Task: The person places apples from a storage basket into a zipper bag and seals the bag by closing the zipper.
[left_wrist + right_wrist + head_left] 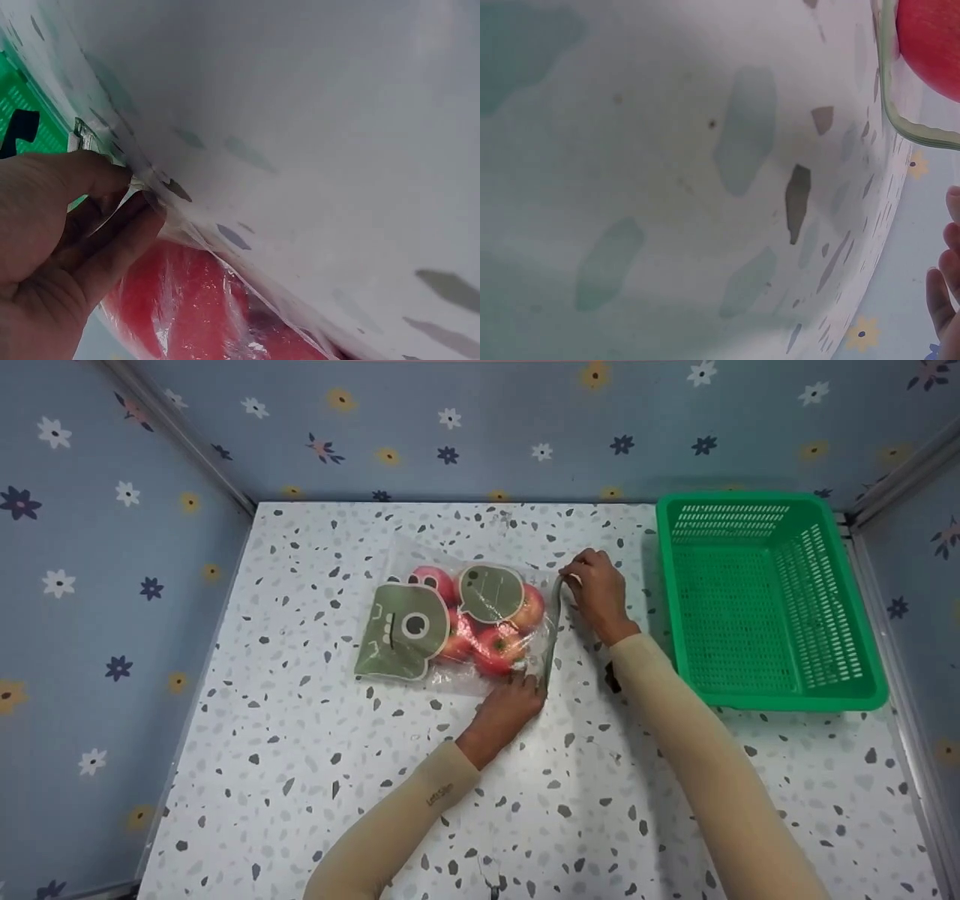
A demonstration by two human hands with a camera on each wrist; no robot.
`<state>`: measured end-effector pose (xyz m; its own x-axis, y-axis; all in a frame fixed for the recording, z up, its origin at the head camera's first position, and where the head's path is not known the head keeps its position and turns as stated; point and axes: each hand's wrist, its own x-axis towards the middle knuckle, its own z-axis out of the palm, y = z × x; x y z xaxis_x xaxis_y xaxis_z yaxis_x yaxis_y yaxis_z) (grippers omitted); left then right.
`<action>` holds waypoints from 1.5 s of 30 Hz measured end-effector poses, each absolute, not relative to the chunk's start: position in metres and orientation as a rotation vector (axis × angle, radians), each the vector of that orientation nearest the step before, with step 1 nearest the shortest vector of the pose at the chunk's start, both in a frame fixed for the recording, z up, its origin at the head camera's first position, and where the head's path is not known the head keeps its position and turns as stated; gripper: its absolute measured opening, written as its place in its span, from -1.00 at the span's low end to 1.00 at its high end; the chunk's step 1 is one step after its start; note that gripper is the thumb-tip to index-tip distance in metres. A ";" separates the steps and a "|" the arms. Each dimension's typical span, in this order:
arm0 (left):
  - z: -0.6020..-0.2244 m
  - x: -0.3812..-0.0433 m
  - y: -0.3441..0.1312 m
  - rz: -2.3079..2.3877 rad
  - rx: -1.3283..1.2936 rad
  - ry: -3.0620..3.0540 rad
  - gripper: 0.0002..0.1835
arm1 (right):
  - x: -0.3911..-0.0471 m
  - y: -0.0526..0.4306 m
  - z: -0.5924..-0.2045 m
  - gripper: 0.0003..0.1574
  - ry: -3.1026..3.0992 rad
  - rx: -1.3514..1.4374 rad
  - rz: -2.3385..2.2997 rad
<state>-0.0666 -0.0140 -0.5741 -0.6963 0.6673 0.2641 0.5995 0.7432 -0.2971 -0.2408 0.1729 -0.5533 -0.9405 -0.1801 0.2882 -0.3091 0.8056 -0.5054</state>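
Note:
A clear zip bag point(469, 684) with a green cartoon dinosaur print lies flat on the table, with several red apples point(499, 649) inside. Its green-edged mouth point(555, 622) faces right. My left hand point(508, 709) pinches the near end of the mouth between thumb and fingers; the left wrist view shows the plastic point(191, 232) at those fingertips. At the far end of the mouth, my right hand point(598, 589) holds the edge with its fingertips. The right wrist view catches only some fingertips point(949, 262) at its border, so that grip is partly hidden.
A green plastic basket point(765, 706) with slotted walls stands at the right of the speckled table point(300, 780). Flower-patterned panels point(480, 435) border the back and sides. A small black object point(613, 678) shows beside the right forearm.

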 end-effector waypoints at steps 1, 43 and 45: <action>-0.574 -0.066 -0.015 0.252 -0.982 -2.605 -0.80 | -0.241 0.173 -0.553 -0.88 -2.770 0.376 0.833; -0.556 -0.070 -0.041 -0.305 -0.946 -2.556 -0.74 | -0.241 0.173 -0.543 -0.87 -2.741 0.296 0.836; -0.557 -0.070 -0.041 -0.327 -0.934 -2.553 -0.74 | -0.240 0.172 -0.543 -0.87 -2.749 0.285 0.847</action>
<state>-0.0703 -0.0411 -0.5571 -0.6963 0.5636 0.4443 0.6574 0.7493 0.0799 -0.2398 0.1722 -0.5427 -0.9494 -0.1118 0.2934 -0.2576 0.8117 -0.5242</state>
